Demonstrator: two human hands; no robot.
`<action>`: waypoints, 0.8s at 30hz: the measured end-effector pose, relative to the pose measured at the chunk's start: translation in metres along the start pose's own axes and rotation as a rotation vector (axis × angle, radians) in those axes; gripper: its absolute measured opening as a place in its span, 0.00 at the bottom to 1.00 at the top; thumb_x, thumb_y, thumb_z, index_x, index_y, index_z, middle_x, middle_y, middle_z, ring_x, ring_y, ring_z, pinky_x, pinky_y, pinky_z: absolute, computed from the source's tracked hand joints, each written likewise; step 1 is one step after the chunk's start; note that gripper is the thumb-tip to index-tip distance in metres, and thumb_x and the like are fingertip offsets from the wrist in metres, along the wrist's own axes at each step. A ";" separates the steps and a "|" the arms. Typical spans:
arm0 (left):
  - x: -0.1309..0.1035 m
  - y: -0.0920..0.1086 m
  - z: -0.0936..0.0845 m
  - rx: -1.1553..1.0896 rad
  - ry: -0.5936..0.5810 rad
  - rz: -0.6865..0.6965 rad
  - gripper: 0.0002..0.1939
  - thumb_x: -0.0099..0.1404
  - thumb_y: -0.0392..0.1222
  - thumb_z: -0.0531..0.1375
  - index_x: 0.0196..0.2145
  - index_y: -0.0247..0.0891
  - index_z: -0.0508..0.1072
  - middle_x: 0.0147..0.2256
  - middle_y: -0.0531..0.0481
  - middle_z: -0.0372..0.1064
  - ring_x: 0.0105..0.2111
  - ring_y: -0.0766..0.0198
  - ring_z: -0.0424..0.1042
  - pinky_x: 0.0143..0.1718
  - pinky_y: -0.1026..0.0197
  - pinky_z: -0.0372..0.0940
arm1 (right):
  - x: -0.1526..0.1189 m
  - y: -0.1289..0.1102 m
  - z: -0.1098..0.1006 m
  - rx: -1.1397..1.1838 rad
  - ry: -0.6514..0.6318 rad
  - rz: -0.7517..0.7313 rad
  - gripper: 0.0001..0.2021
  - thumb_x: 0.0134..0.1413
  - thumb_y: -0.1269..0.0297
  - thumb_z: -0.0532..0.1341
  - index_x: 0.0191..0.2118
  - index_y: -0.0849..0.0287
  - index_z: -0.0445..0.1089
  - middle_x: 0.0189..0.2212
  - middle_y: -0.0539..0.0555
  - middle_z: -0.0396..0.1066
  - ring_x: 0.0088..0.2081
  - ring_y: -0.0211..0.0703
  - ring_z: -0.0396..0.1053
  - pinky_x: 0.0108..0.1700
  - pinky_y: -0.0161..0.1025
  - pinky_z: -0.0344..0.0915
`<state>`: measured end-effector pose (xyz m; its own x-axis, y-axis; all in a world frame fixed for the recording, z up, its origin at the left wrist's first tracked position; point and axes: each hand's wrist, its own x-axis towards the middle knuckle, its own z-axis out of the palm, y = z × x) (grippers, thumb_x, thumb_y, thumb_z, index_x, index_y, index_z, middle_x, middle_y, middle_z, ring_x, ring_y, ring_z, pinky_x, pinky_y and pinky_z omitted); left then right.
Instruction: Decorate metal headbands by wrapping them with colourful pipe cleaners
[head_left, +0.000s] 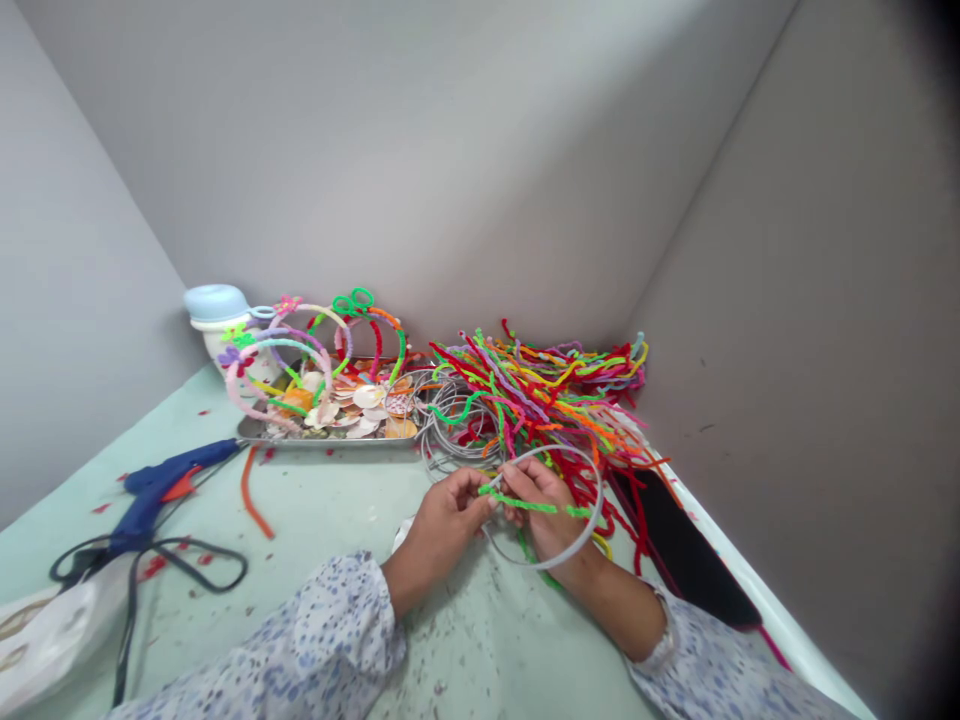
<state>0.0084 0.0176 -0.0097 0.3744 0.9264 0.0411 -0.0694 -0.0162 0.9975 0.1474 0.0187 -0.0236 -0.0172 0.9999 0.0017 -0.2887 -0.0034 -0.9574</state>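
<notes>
A thin grey headband (598, 488) is held up in front of me, its loop curving over my right wrist. A bright green pipe cleaner (536, 506) crosses the loop, with one end at the headband's tip. My left hand (442, 525) pinches at that end of the pipe cleaner, thumb and fingers together. Close beside it, my right hand (551, 510) has its fingers closed on the headband near the same tip. The fingertips almost meet, so the exact contact is partly hidden. More green pipe cleaner shows below my right hand.
Behind my hands lie several bare grey headbands (450, 440) and a heap of coloured pipe cleaners (555, 390). Finished headbands (322, 370) stand in a metal tray (352, 442) of shells. A blue glue gun (154, 495), its cord, a lidded bottle (217, 305) and a black flat object (690, 550) surround them.
</notes>
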 end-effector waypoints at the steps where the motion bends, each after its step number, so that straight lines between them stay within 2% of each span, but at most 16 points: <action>1: -0.001 0.001 0.001 0.008 0.012 -0.001 0.04 0.58 0.37 0.57 0.32 0.34 0.68 0.26 0.51 0.70 0.25 0.67 0.65 0.23 0.68 0.57 | 0.000 0.000 0.000 -0.004 0.002 -0.002 0.13 0.51 0.54 0.62 0.30 0.60 0.65 0.18 0.45 0.63 0.18 0.30 0.58 0.20 0.29 0.53; 6: -0.002 0.005 0.002 0.044 0.061 0.015 0.04 0.58 0.37 0.56 0.31 0.34 0.68 0.24 0.53 0.68 0.23 0.69 0.62 0.22 0.68 0.56 | 0.000 0.002 0.000 -0.007 0.017 -0.009 0.13 0.51 0.54 0.62 0.31 0.60 0.65 0.18 0.45 0.63 0.18 0.30 0.58 0.20 0.30 0.53; 17: -0.003 0.001 0.003 0.017 0.081 0.062 0.04 0.60 0.39 0.56 0.33 0.36 0.68 0.27 0.51 0.71 0.26 0.66 0.67 0.27 0.66 0.59 | -0.004 -0.007 0.004 -0.018 -0.031 0.017 0.12 0.53 0.54 0.60 0.34 0.58 0.64 0.19 0.45 0.63 0.19 0.32 0.59 0.21 0.31 0.53; 24: -0.002 -0.003 0.001 -0.020 0.064 0.053 0.05 0.61 0.41 0.56 0.33 0.37 0.67 0.26 0.51 0.70 0.26 0.65 0.67 0.29 0.64 0.60 | -0.002 -0.004 0.002 -0.050 -0.044 -0.004 0.12 0.52 0.53 0.60 0.33 0.58 0.64 0.17 0.44 0.62 0.18 0.32 0.57 0.21 0.31 0.52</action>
<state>0.0089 0.0148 -0.0127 0.3099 0.9466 0.0892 -0.1060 -0.0588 0.9926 0.1465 0.0169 -0.0195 -0.0587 0.9981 0.0168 -0.2404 0.0021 -0.9707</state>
